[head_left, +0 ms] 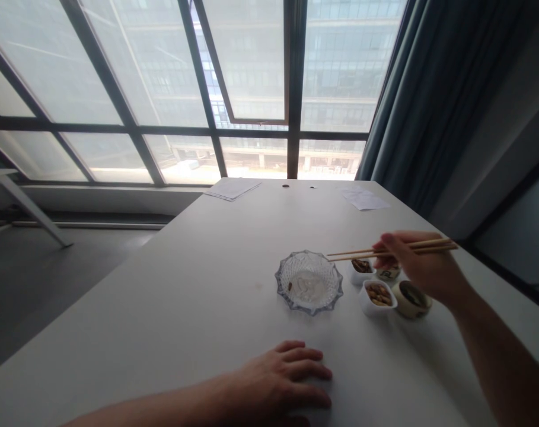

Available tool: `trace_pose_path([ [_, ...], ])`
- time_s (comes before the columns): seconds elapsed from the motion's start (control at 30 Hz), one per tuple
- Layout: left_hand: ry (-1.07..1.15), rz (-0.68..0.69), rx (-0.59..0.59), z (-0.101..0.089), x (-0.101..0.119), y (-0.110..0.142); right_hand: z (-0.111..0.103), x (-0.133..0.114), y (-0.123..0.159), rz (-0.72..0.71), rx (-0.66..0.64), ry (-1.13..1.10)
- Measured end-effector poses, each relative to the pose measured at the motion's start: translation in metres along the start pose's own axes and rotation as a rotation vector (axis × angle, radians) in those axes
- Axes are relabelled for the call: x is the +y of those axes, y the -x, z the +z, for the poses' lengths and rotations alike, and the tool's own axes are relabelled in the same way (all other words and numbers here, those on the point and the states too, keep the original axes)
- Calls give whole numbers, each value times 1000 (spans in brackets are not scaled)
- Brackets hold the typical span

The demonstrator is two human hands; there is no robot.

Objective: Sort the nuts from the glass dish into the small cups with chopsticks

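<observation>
My right hand (405, 261) is closed around a pair of wooden chopsticks (353, 254), which point left. Their tips hover near the right rim of a clear glass bowl (331, 296) with a scalloped edge, and I see nothing between them. One small dark brown piece (290, 286) lies inside the bowl at the left. Below my right hand stand a white cup of brown nuts or beans (378, 294), a white cup of dark brown pieces (362, 266) and two round tan containers, the nearer container (412, 300) in fuller view. My left hand (287, 376) rests flat on the table, fingers spread.
The white table (198, 308) reaches toward the windows. Stacked papers (233, 188) lie at its far left and a loose sheet (366, 198) at its far right. A dark curtain (411, 107) hangs on the right. Another table's leg (33, 207) stands at the left.
</observation>
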State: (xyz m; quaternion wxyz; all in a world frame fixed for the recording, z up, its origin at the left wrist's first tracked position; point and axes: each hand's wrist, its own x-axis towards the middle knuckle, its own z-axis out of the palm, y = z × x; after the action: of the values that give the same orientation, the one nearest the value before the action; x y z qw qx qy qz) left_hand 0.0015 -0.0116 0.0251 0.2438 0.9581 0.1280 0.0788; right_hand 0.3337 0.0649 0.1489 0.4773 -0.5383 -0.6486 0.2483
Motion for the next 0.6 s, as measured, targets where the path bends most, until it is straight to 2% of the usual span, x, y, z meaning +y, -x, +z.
trace_pose_path([
  [0.1,-14,5,-3,0,0,0,32,1,8,-107,-290,2],
  [0.2,-23,10,-9,-1,0,-1,62,9,12,-217,-435,-53],
  [0.33,-30,27,4,0,-1,-1,81,23,13,-233,-493,-115],
  [0.6,-59,20,-11,0,0,-1,85,29,15,-79,-483,-166],
])
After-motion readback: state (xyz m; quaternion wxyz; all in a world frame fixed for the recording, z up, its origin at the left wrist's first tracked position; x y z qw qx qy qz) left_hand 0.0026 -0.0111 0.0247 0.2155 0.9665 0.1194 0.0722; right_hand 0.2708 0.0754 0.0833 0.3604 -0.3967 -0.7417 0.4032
